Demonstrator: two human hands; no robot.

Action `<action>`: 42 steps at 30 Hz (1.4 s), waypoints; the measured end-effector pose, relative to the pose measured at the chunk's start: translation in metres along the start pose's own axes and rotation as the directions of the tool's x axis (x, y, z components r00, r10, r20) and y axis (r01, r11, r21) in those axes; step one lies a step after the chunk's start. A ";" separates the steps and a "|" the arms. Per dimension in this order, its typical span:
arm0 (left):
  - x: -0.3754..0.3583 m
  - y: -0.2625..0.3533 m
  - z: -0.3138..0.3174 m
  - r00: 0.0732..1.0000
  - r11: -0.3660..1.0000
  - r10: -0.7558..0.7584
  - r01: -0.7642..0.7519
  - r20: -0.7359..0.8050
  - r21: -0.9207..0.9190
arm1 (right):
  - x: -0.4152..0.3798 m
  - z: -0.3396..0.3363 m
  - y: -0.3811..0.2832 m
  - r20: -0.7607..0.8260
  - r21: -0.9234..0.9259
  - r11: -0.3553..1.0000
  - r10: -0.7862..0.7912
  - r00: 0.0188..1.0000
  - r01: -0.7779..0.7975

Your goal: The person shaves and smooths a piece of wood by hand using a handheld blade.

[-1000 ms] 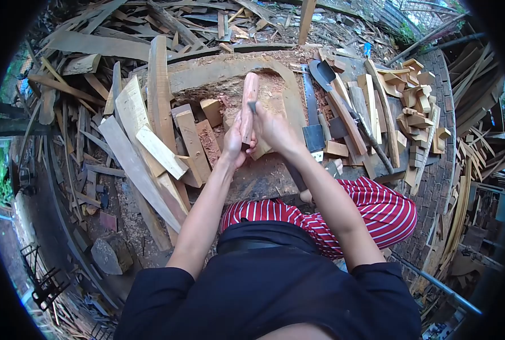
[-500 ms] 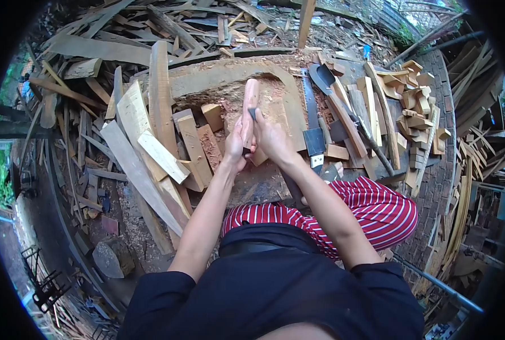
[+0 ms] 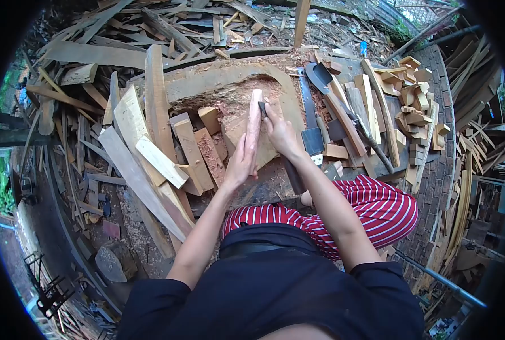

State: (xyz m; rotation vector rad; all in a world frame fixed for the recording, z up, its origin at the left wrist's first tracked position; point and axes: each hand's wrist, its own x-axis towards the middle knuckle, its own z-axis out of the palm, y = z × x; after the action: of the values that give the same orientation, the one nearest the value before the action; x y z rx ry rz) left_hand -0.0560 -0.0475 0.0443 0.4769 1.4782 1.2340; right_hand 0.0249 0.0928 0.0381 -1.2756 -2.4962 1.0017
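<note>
A slim pinkish wood piece (image 3: pixel 254 116) stands near the middle of the view, its upper end towards 12 o'clock with a slight lean towards 1, in front of a pale wooden block (image 3: pixel 278 110). The left hand (image 3: pixel 240 163) grips its lower part from the 7 o'clock side, fingers laid along it, with fingertips showing past the other side. The right hand (image 3: pixel 282 136), at 4 o'clock, is closed around a dark tool (image 3: pixel 263 109), whose tip sits just beside the piece's upper part; whether they touch is unclear. A dark shaft (image 3: pixel 294 177) shows at 5 o'clock, partly hidden by the right forearm. Just beyond, a block covered in reddish shavings (image 3: pixel 210 154) lies at 8 o'clock, and a large hollowed slab (image 3: pixel 201 85) spreads at 11. A saw blade (image 3: pixel 307 105) lies between 2 and 3 o'clock, a broad dark blade (image 3: pixel 312 141) between 3 and 4, and a curved black blade (image 3: pixel 319 77) at 2. Farther out on the table (image 3: pixel 261 190), cut wooden blocks (image 3: pixel 417 105) are heaped at 3 o'clock. Long pale boards (image 3: pixel 132 113) lean at 9; red striped trousers (image 3: pixel 371 218) fill 4 to 5.
</note>
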 end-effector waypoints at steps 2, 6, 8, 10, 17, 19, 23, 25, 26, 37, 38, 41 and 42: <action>0.002 0.009 0.000 0.999 0.970 -0.029 0.022 0.027 0.243 | -0.006 0.005 0.004 -0.026 0.002 1.000 -0.012 1.000 0.012; 0.031 0.003 0.002 0.976 0.678 0.215 -0.123 -0.035 0.725 | -0.022 0.009 -0.004 -0.048 -0.034 0.992 -0.125 0.991 0.124; 0.026 0.015 0.004 0.989 0.674 0.143 -0.066 -0.042 0.736 | -0.027 -0.004 -0.018 -0.004 -0.125 0.986 -0.113 0.994 0.111; 0.023 0.019 0.006 0.998 0.659 0.058 -0.009 -0.038 0.752 | -0.013 -0.009 -0.017 0.018 -0.188 0.978 -0.086 0.996 0.088; 0.023 0.019 0.013 0.996 0.654 0.038 0.036 -0.080 0.756 | -0.016 0.003 -0.003 -0.060 -0.021 0.996 -0.088 0.994 0.087; 0.022 0.014 0.013 0.994 0.669 0.082 -0.005 -0.067 0.743 | -0.024 -0.001 -0.013 -0.039 -0.039 0.998 -0.058 0.998 0.056; 0.023 0.015 0.013 0.995 0.672 0.078 -0.002 -0.068 0.740 | 0.034 0.004 0.007 -0.100 0.001 0.998 -0.057 0.993 0.058; 0.026 0.011 0.013 0.984 0.745 0.134 -0.020 -0.119 0.667 | 0.047 0.002 0.015 -0.050 -0.039 0.985 -0.169 0.984 0.167; 0.025 0.009 0.008 0.983 0.746 0.139 -0.025 -0.120 0.665 | 0.047 0.001 0.021 -0.020 -0.036 0.989 -0.147 0.989 0.146; 0.018 -0.004 0.004 0.945 0.756 -0.242 0.325 0.220 -0.569 | -0.006 -0.010 0.009 -0.103 0.023 0.976 -0.215 0.971 0.218; 0.019 -0.005 0.003 0.931 0.763 -0.293 0.365 0.218 -0.534 | -0.017 -0.013 -0.004 0.017 -0.063 0.987 -0.146 0.989 0.147; 0.014 -0.003 0.013 0.986 0.910 -0.121 0.155 0.110 -0.385 | -0.040 -0.023 -0.031 0.158 -0.241 0.965 -0.069 0.985 0.107; 0.014 -0.002 0.014 0.990 0.922 -0.079 0.117 0.117 -0.370 | -0.041 -0.021 -0.030 0.152 -0.249 0.960 -0.091 0.984 0.127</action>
State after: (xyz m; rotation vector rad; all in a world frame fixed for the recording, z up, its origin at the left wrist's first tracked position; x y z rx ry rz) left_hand -0.0468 -0.0307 0.0376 0.1986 1.1302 1.3546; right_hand 0.0392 0.0594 0.0795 -1.1502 -2.8475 0.7847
